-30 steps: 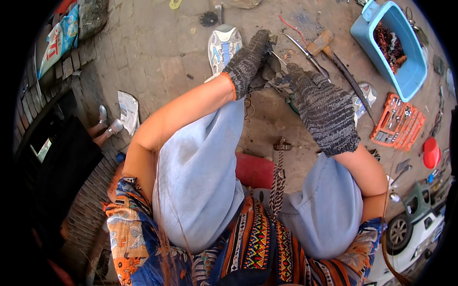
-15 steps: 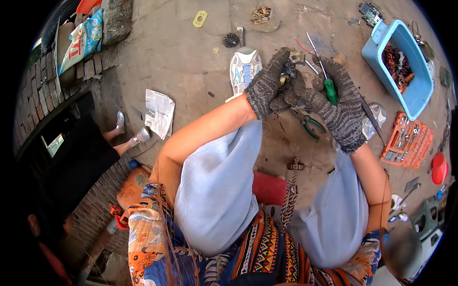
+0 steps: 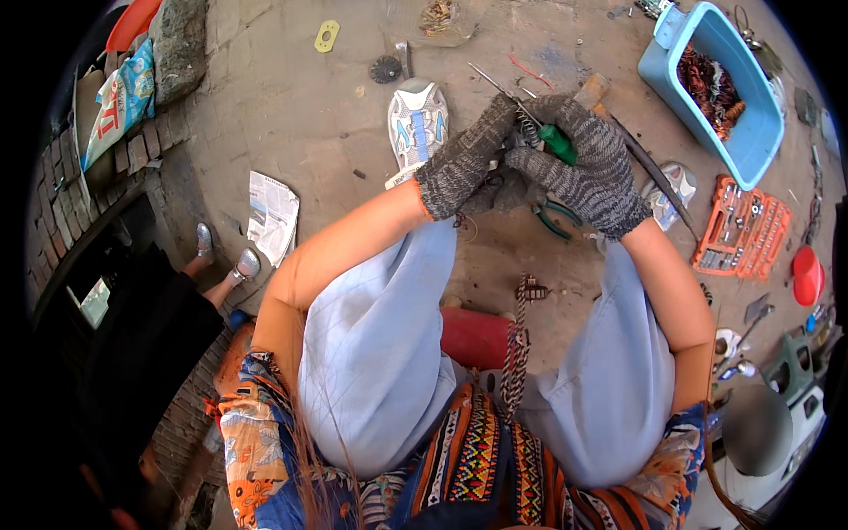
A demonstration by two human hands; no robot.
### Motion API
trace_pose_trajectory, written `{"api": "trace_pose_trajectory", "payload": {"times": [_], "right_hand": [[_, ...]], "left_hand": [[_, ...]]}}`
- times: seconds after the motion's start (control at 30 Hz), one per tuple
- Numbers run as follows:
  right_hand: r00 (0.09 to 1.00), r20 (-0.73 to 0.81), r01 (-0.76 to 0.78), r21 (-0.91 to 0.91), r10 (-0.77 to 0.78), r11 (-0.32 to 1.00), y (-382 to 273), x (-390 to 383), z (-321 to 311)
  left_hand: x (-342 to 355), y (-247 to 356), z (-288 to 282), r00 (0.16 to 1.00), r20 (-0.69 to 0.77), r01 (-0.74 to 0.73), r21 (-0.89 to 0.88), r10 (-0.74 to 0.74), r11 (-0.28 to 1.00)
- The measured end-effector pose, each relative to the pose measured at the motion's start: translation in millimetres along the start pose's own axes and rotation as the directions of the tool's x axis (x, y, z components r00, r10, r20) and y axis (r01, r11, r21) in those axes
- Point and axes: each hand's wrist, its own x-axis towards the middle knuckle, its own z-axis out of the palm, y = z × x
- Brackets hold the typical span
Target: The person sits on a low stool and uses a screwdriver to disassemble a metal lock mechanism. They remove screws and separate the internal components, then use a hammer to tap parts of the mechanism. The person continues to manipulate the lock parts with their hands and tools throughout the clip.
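Observation:
Both my hands wear dark grey knitted gloves and meet in front of my knees. My right hand (image 3: 594, 163) is closed round a screwdriver with a green handle (image 3: 556, 143); its thin metal shaft points up and left, across the fingers of the other glove. My left hand (image 3: 468, 157) is closed on a small dark metal part (image 3: 526, 134), mostly hidden between the gloves. Below the hands, a pair of pliers with dark green handles (image 3: 553, 221) lies on the ground. Beyond them lie a short red wire (image 3: 532, 71) and a hammer, its wooden end (image 3: 590, 90) partly covered.
At right stand a blue plastic tub (image 3: 658, 62) holding copper-coloured scrap and an orange socket set (image 3: 742, 231). A dark bar (image 3: 654, 168) lies near my right shoe. Left are newspaper (image 3: 274, 212) and another person's legs (image 3: 212, 274). A black toothed disc (image 3: 385, 70) lies beyond my left shoe.
My right hand has moved left against my left hand, and the screwdriver has tilted over to the left. The metal part is now more covered. The whole view has shifted a little.

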Motion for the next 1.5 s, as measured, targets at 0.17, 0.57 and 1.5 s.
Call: {"api": "trace_pose_trajectory", "payload": {"times": [0.17,0.57,1.5], "right_hand": [[0.998,0.047,-0.036,0.093,0.032,0.995,7.8,-0.9,-7.5],[0.991,0.071,-0.137,0.478,0.117,0.868,40.7,-4.4,13.3],[0.940,-0.043,-0.309,0.307,0.338,0.900,21.3,-26.5,7.4]], "left_hand": [[1.5,-2.7,-13.8,0.974,0.216,0.001,0.270,-0.062,0.963],[12.6,-4.9,-18.6,0.646,0.592,-0.670,0.742,0.482,-0.016],[-4.5,5.4,-6.6,0.791,0.476,-0.518,0.855,0.384,0.009]]}}
